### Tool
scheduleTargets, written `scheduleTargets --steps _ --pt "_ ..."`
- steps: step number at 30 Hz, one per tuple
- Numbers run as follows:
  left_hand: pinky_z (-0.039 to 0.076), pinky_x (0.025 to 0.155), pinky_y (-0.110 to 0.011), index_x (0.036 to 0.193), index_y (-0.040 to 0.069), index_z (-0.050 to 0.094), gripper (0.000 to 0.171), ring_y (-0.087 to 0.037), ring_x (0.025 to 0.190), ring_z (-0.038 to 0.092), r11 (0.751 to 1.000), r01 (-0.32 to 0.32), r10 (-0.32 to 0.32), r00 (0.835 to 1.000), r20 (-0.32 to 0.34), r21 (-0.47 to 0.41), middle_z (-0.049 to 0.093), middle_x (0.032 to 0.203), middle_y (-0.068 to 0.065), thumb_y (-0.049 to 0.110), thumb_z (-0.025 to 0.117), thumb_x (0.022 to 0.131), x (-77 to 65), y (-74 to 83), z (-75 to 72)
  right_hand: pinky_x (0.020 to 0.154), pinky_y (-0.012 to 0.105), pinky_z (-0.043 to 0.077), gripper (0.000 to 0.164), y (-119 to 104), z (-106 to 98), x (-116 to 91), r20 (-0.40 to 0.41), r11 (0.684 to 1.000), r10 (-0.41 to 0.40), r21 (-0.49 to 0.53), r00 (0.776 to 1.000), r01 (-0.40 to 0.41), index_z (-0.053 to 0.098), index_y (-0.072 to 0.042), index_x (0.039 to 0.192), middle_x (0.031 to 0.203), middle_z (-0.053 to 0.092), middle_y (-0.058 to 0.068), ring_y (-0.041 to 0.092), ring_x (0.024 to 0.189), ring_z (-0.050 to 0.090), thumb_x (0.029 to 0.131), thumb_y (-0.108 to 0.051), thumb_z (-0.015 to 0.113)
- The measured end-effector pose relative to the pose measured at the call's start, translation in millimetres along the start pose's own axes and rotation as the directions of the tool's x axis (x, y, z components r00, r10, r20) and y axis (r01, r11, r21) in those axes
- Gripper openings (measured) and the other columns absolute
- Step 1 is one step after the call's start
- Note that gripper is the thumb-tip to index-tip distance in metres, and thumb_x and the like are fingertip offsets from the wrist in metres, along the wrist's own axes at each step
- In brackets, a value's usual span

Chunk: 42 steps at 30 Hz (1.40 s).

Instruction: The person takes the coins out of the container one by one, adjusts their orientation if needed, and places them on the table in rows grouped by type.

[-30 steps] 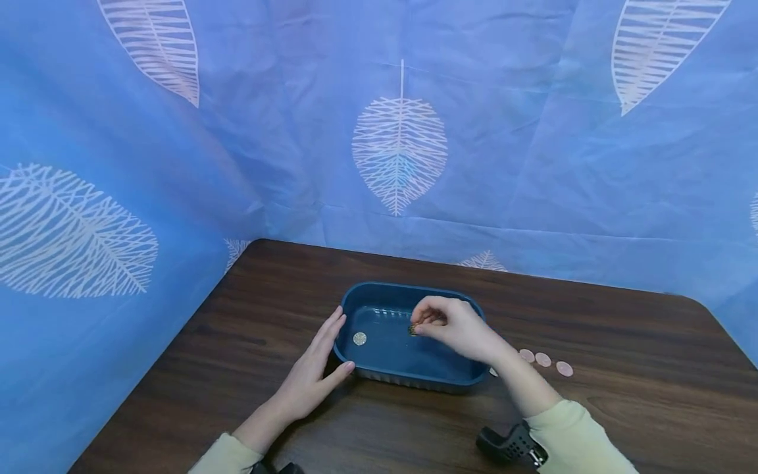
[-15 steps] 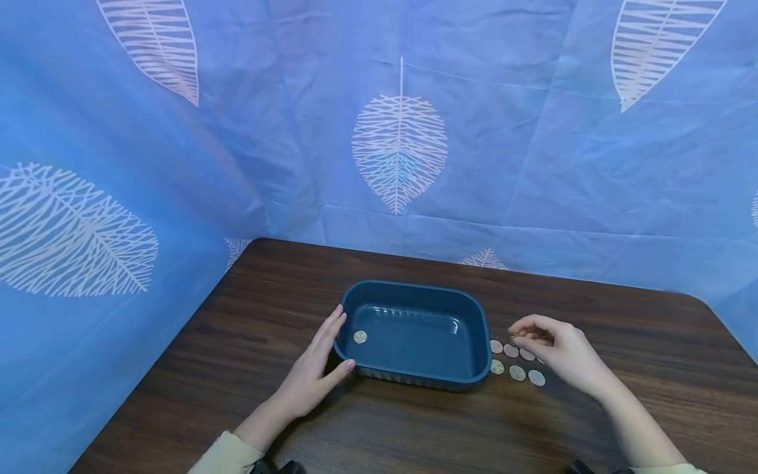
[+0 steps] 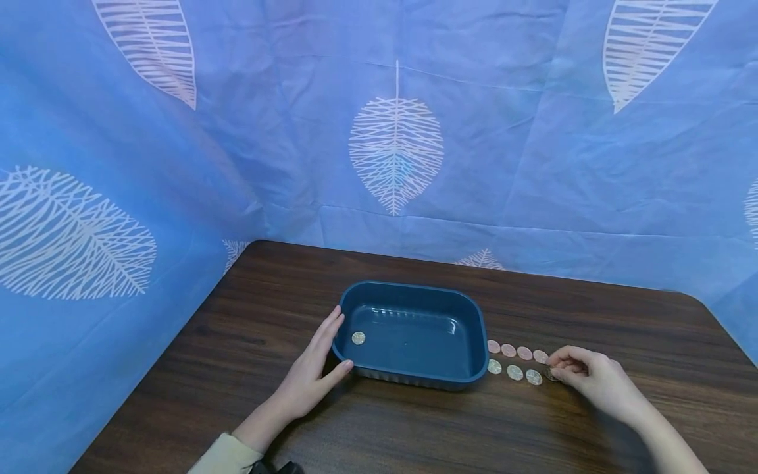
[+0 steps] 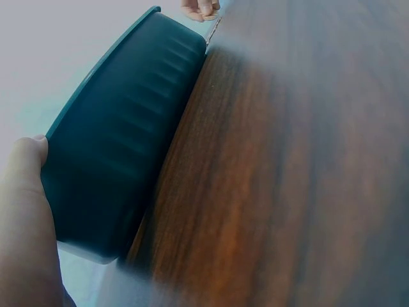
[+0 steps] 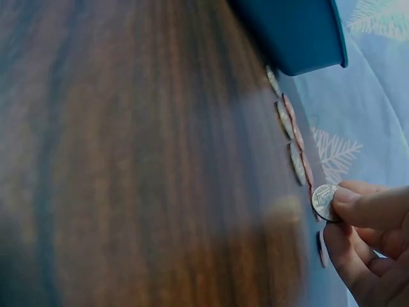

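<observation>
My right hand (image 3: 598,385) pinches a silvery coin (image 5: 324,202) between thumb and fingers, low over the table at the right end of the front row. Beside it lie several silvery coins (image 3: 514,372) in that front row and several pinkish coins (image 3: 524,353) in a row behind. A blue plastic basin (image 3: 408,384) stands left of both rows, with one coin (image 3: 358,338) on its floor near the left end. My left hand (image 3: 308,372) rests against the basin's left end, fingers extended and thumb (image 4: 29,153) at the near rim.
The dark wooden table (image 3: 391,428) carries everything. A blue cloth with white leaf prints (image 3: 397,155) hangs behind and on the left. In the right wrist view another coin (image 5: 321,248) lies below the pinching fingers.
My right hand has moved right with the coin, from above the basin, past the rows, down to the front row's right end. The left hand and basin stay put.
</observation>
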<state>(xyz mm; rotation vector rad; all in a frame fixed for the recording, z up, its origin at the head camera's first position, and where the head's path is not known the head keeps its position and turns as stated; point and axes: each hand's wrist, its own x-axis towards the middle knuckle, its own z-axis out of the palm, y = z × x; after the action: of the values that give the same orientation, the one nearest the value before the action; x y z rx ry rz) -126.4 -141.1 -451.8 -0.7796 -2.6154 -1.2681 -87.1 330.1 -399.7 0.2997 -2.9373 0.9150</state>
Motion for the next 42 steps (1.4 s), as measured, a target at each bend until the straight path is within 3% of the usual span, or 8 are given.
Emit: scheduleTargets --steps 9,18,22,28,31,37,42 --pt "0.031 0.104 -0.057 0.154 0.024 0.017 0.073 -0.018 0.142 0.02 1.0 0.018 -0.018 1.0 0.001 0.004 0.007 0.159 0.013 0.032 0.059 0.095 0.4 0.5 1.2 0.056 0.024 0.048 0.014 7 6 -2 -0.037 0.996 -0.017 -0.084 0.999 0.013 0.069 -0.016 0.091 0.075 0.062 -0.012 -0.001 0.065 0.056 0.081 -0.009 0.075" --pt "0.029 0.105 -0.058 0.154 0.023 0.016 0.074 -0.017 0.143 0.017 1.0 0.017 -0.017 1.0 0.011 -0.01 0.006 0.159 0.012 0.031 0.059 0.095 1.5 2.9 -0.9 0.057 0.022 0.05 0.021 8 7 1 -0.097 0.982 -0.095 -0.174 0.991 0.077 0.073 -0.019 0.086 0.08 0.062 -0.012 -0.005 0.067 0.055 0.072 -0.008 0.082" --pt "0.029 0.105 -0.058 0.154 0.022 0.016 0.073 -0.018 0.143 0.018 1.0 0.013 -0.013 1.0 0.008 -0.012 0.006 0.159 0.011 0.03 0.06 0.095 1.3 2.7 -1.2 0.057 0.021 0.05 0.022 7 7 1 -0.096 0.979 -0.12 -0.179 0.988 0.102 0.072 -0.02 0.084 0.081 0.063 -0.011 -0.006 0.067 0.054 0.07 -0.005 0.082" --pt "0.03 0.104 -0.059 0.154 0.022 0.017 0.073 -0.019 0.143 0.018 1.0 0.013 -0.013 1.0 0.01 -0.007 0.007 0.159 0.011 0.033 0.059 0.095 0.3 1.0 -0.5 0.059 0.021 0.051 0.019 4 9 -1 -0.055 0.99 -0.048 -0.138 0.997 0.041 0.072 -0.019 0.087 0.084 0.063 -0.01 -0.004 0.069 0.056 0.073 -0.008 0.08" --pt "0.03 0.104 -0.058 0.154 0.023 0.016 0.073 -0.018 0.143 0.017 1.0 0.016 -0.016 1.0 0.012 -0.006 0.006 0.159 0.012 0.036 0.058 0.095 0.2 0.2 -0.6 0.058 0.02 0.05 0.022 1 10 0 -0.089 0.985 -0.091 -0.153 0.992 0.076 0.072 -0.018 0.087 0.084 0.062 -0.01 -0.004 0.069 0.055 0.072 -0.005 0.081" --pt "0.03 0.104 -0.059 0.154 0.022 0.017 0.073 -0.018 0.143 0.017 1.0 0.011 -0.011 1.0 0.01 -0.012 0.006 0.159 0.012 0.034 0.058 0.095 0.2 -0.5 -1.1 0.057 0.021 0.048 0.025 -25 13 13 -0.204 0.971 -0.22 -0.143 0.954 0.194 0.071 -0.017 0.088 0.083 0.06 -0.011 -0.002 0.07 0.054 0.073 0.003 0.078" --pt "0.03 0.104 -0.059 0.154 0.022 0.018 0.073 -0.018 0.142 0.018 1.0 0.005 -0.005 1.0 0.002 -0.016 0.007 0.159 0.011 0.031 0.06 0.095 0.0 -1.2 -0.7 0.059 0.022 0.05 0.022 -65 24 36 -0.209 0.958 -0.285 -0.088 0.935 0.272 0.072 -0.017 0.088 0.089 0.063 -0.01 0.0 0.072 0.056 0.078 0.002 0.075"
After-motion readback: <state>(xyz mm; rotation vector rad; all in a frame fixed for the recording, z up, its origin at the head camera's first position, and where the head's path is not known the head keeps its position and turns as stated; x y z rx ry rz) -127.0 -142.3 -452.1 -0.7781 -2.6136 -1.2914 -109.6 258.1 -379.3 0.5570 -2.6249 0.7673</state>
